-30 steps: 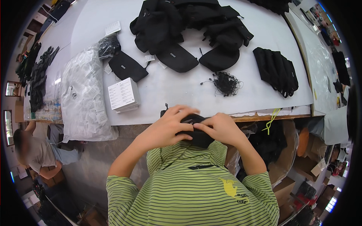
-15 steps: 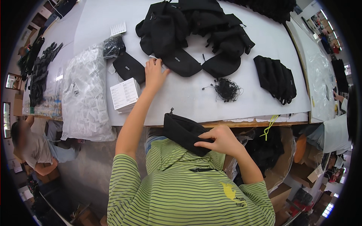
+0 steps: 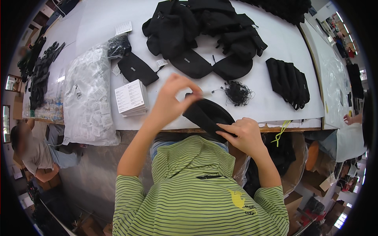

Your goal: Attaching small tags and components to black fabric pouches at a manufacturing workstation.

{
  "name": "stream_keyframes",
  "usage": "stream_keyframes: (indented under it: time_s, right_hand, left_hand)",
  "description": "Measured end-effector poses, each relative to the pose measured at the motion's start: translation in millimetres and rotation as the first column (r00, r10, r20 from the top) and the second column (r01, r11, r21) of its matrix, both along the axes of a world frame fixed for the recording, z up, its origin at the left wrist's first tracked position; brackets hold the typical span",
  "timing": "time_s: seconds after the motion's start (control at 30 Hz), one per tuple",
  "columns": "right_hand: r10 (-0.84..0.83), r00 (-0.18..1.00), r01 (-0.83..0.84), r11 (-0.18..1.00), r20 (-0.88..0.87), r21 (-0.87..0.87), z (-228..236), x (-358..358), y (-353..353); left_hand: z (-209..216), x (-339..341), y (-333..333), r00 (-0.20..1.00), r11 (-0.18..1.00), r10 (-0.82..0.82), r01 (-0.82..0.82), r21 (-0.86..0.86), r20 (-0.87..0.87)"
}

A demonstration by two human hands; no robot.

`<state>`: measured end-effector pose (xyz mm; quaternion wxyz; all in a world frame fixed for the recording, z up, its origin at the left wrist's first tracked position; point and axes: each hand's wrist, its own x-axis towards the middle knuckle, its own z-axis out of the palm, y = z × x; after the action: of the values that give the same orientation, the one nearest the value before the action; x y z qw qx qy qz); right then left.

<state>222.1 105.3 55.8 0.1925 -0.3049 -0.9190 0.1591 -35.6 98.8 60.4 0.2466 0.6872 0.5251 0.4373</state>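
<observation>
A black fabric pouch (image 3: 206, 114) is held slantwise over the near table edge, with its long opening spread. My right hand (image 3: 243, 135) is closed on its lower right end, thumb on top. My left hand (image 3: 173, 101), blurred by motion, pinches at the pouch's upper left end; a small white tag (image 3: 206, 94), also smeared, shows at its fingertips. Left of that hand lie a flat black pouch (image 3: 136, 70) and a stack of white printed cards (image 3: 130, 96). Beyond it, a small white label (image 3: 161, 62) rests on the table. A tangle of thin black cords (image 3: 237, 93) lies right of the pouch.
Black pouches (image 3: 173, 33) are heaped at the far middle, and a row of folded ones (image 3: 288, 82) lies right. A clear bag of white labels (image 3: 88, 98) hangs over the table's left front. Boxes (image 3: 293, 169) stand below right. Other people (image 3: 37, 151) sit or stand at both sides.
My left hand has come back from the far pouches to the held pouch. My right hand has raised that pouch forward and rightward, and its opening now gapes. The flat left pouch has shifted slightly.
</observation>
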Motion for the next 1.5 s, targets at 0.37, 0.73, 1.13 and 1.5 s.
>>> stream_keyframes:
  time_s: [0.37, 0.73, 1.13, 1.5]
  right_hand:
    - [-0.043, 0.980, 0.042, 0.999, -0.192, -0.011, 10.0, -13.0, -2.6]
    - [-0.592, 0.666, 0.398, 0.797, -0.454, -0.454, -11.5, -35.9, -27.0]
    - [-0.597, 0.502, -0.089, 0.684, -0.626, -0.724, -11.9, -23.6, 12.4]
    - [-0.354, 0.712, 0.194, 0.929, -0.606, -0.314, 0.9, -28.0, -1.3]
  left_hand:
    - [-46.5, 37.8, -44.9, 0.450, 0.978, 0.177, 0.021, -0.209, 0.875]
    - [-26.0, 66.2, -45.1, 0.046, 0.866, 0.470, 0.168, -0.471, 0.881]
    - [-26.7, 75.2, -51.0, 0.403, 0.798, 0.272, 0.414, -0.439, 0.874]
    - [-25.9, 68.5, -48.2, 0.189, 0.771, 0.476, 0.381, -0.510, 0.859]
